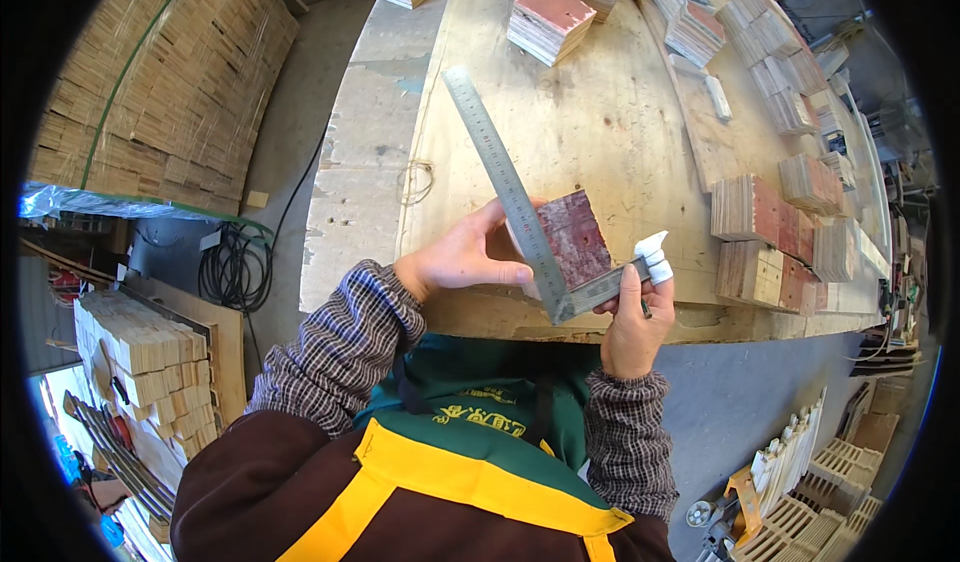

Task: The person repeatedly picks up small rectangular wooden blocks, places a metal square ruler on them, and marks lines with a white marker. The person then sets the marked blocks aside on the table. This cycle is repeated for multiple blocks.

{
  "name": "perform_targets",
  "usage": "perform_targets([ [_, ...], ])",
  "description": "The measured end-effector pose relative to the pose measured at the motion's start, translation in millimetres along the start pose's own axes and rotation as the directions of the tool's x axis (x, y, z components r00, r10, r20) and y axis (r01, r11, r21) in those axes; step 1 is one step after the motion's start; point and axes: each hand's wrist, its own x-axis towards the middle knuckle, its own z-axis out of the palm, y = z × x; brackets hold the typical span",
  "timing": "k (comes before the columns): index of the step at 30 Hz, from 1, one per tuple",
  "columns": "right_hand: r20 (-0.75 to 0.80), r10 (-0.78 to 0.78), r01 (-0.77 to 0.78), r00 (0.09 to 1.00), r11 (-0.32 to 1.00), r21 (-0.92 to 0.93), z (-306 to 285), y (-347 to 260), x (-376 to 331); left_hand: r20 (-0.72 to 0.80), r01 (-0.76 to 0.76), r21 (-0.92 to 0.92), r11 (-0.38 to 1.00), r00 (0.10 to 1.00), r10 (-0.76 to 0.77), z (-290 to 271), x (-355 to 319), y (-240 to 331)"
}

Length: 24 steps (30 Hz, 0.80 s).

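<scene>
A metal try square (505, 184) lies across a plywood block (577, 230) with a dark red face. Its long ruled blade runs along the block's left side and points up and away to the left. My left hand (468, 254) is closed around the block's left side, the thumb near the blade and the other fingers partly hidden behind it. With my right hand (638, 314) I grip the square's short arm (600, 287) at the block's near edge. A white wrapping (653, 257) covers a finger of that hand, and a small dark thin thing sticks out beside it.
A wooden table (590, 132) carries red-faced plywood blocks (550, 24) at its far side and more stacks (765, 212) at the right. To the left stand a tall wrapped wood stack (165, 92), coiled black cable (235, 267) and a lower timber pile (150, 362).
</scene>
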Motion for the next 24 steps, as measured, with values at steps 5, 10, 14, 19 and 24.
perform_targets([
  [5, 0.005, -0.027, 0.027, 1.0, 1.0, -0.002, 0, -1, 0, -0.122, 0.107, -0.046, 0.993, 0.986, -0.112, 20, -2, 10],
  [10, 0.013, -0.008, 0.009, 1.0, 0.998, -0.064, -10, -2, 2, -0.164, 0.046, -0.057, 0.997, 0.985, -0.054, 28, -1, 9],
  [14, -0.091, -0.22, 0.208, 0.971, 0.97, -0.13, -25, -17, 4, -0.157, 0.004, -0.071, 0.997, 0.988, -0.015, 27, -1, 2],
  [19, 0.109, -0.197, 0.194, 0.974, 0.98, 0.035, -33, -45, -18, -0.166, -0.018, -0.1, 0.995, 0.986, 0.002, 27, -1, -4],
  [24, 0.338, -0.201, 0.24, 0.92, 0.968, -0.078, -11, -39, -26, -0.156, -0.052, -0.089, 0.995, 0.987, 0.037, 26, -2, -5],
])
